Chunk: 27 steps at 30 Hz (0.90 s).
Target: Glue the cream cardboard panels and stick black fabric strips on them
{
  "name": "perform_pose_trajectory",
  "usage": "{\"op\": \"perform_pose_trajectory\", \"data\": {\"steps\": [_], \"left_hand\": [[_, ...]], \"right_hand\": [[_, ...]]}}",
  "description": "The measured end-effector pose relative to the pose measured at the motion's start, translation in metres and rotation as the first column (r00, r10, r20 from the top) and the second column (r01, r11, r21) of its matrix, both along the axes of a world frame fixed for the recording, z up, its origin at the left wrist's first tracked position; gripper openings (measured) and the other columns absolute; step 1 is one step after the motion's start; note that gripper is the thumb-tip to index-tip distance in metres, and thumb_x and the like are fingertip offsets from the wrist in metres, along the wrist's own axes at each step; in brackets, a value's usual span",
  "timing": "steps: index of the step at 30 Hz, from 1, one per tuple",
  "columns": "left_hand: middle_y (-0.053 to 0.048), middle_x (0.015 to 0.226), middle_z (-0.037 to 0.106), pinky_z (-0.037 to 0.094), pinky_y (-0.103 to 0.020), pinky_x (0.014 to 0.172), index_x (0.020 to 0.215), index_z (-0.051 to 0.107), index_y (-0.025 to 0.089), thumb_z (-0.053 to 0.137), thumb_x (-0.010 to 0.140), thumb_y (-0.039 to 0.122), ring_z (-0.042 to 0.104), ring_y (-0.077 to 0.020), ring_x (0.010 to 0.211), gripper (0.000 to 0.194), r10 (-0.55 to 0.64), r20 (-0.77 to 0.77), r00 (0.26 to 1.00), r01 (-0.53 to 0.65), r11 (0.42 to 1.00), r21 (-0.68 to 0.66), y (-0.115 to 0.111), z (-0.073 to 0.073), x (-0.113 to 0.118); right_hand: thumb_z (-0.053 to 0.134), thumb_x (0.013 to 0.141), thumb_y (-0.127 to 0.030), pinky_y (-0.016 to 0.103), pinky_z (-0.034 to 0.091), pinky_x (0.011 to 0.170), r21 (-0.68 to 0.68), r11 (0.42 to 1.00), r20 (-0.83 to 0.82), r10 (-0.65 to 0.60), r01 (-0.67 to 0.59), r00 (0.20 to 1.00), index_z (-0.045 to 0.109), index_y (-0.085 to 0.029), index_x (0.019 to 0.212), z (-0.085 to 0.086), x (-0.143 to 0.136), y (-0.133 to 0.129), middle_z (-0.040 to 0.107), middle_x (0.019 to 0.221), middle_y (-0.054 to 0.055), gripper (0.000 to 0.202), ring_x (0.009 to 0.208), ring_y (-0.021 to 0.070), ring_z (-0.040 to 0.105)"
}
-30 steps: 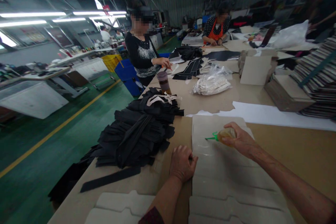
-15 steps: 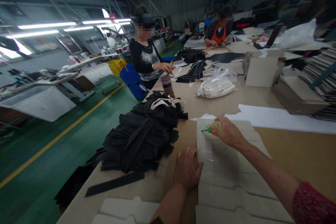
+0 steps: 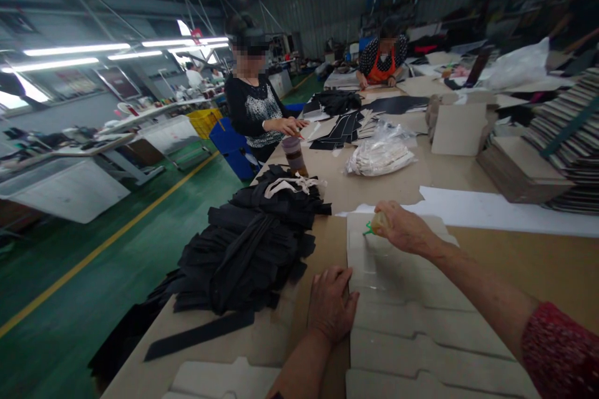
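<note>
My right hand (image 3: 403,228) is closed around a small yellowish glue bottle (image 3: 380,223) with a green nozzle. The nozzle points down at the farthest of several overlapping beige cardboard pieces (image 3: 397,324), laid in a stepped row. Shiny wet-looking streaks mark that far piece. Along the row's left edge rests my left hand (image 3: 331,302), palm down, its fingers slightly bent and the thumb spread onto the cardboard. To the left of this hand lies a big heap of black fabric strips (image 3: 248,249), with one loose black strip (image 3: 199,335) nearer me.
More cardboard pieces (image 3: 224,380) lie at the near left. Beyond the heap stand a brownish jar (image 3: 294,157) and a plastic bag of pale strips (image 3: 381,153). Cardboard stacks (image 3: 521,168) rise at the right. Two co-workers (image 3: 255,106) work farther along the table.
My right hand has tilted the glue bottle more steeply, and the nozzle tip has moved slightly right over the far cardboard piece. My left hand stays in place. The view has shifted slightly.
</note>
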<state>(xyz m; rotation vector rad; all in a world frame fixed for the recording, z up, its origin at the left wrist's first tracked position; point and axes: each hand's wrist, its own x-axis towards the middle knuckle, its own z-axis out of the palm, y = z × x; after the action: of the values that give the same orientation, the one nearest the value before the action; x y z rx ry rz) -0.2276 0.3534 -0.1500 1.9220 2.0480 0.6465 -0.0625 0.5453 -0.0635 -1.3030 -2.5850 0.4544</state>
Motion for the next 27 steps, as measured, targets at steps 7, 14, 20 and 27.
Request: {"op": "perform_pose_trajectory", "data": {"steps": [7,14,20,27], "left_hand": [[-0.009,0.126,0.057,0.037,-0.047,0.103,0.132,0.052,0.024,0.06,0.086,0.029,0.051,-0.0272,0.117,0.047,0.013,-0.015,1.0,-0.013,1.0,0.0,0.0,-0.003,-0.001],[-0.008,0.124,0.058,0.039,-0.046,0.101,0.13,0.054,0.024,0.061,0.085,0.028,0.053,-0.0262,0.114,0.046,0.003,-0.018,1.0,-0.003,1.0,0.011,0.001,-0.004,0.0],[-0.008,0.125,0.057,0.039,-0.046,0.1,0.13,0.054,0.024,0.06,0.085,0.026,0.053,-0.026,0.114,0.045,0.004,-0.022,1.0,-0.003,1.0,0.019,0.001,-0.005,-0.002],[-0.009,0.124,0.057,0.038,-0.046,0.1,0.13,0.054,0.024,0.058,0.087,0.027,0.052,-0.0262,0.115,0.043,-0.001,-0.03,1.0,0.003,0.999,0.039,0.001,-0.008,-0.003]], "right_hand": [[0.067,0.084,-0.031,0.031,0.042,0.074,-0.009,1.0,-0.007,0.021,-0.021,1.0,0.053,-0.022,0.114,-0.003,0.004,0.004,0.06,0.114,0.009,0.034,0.095,0.0241,0.061],[0.065,0.085,-0.033,0.031,0.041,0.073,-0.005,1.0,-0.001,-0.016,0.016,1.0,0.052,-0.021,0.113,-0.003,0.018,0.01,0.061,0.111,0.009,0.033,0.092,0.0228,0.062],[0.065,0.084,-0.034,0.031,0.039,0.068,-0.011,0.999,0.016,-0.042,0.042,0.999,0.054,-0.021,0.111,0.001,0.022,0.008,0.062,0.111,0.01,0.032,0.089,0.0242,0.062],[0.064,0.084,-0.031,0.033,0.042,0.075,-0.012,0.998,0.018,-0.054,0.054,0.998,0.054,-0.021,0.112,0.002,0.043,0.011,0.062,0.113,0.01,0.032,0.097,0.0257,0.062]]}}
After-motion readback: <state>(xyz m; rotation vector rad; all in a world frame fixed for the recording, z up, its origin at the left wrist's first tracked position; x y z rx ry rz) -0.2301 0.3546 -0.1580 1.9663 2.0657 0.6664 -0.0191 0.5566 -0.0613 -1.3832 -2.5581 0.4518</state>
